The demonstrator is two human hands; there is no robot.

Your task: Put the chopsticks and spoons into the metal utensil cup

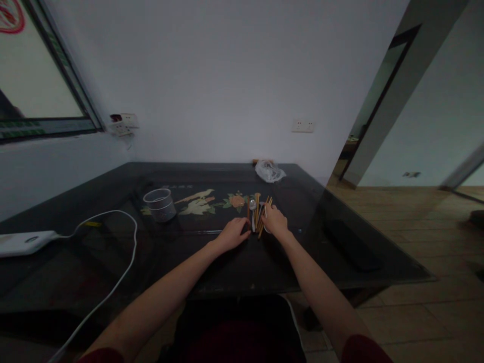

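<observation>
Closest to me: dark red sleeves (365, 348) of the seated person, both bare forearms angling inward over the black table (223, 269) toward a loose bundle of chopsticks (257, 214), my landmark.

Left hand (233, 235): low at the bundle's left side, back upward, wrist nearly in line with the forearm. Thumb and fingers curved, parted in a C; whether the tips press the nearest stick, cannot tell.

Right hand (275, 221): at the bundle's right side, knuckles up, fingers bent down and in over the sticks. Something white shows by the fingers; grip or mere touch, cannot tell.

Metal spoon (252, 204) among the chopsticks, bowl pointing away from the person. Clear plastic tub (161, 206) well left of the bundle; crumpled plastic bag (269, 172) beyond it; dark flat slab (351, 244) to its right.
</observation>
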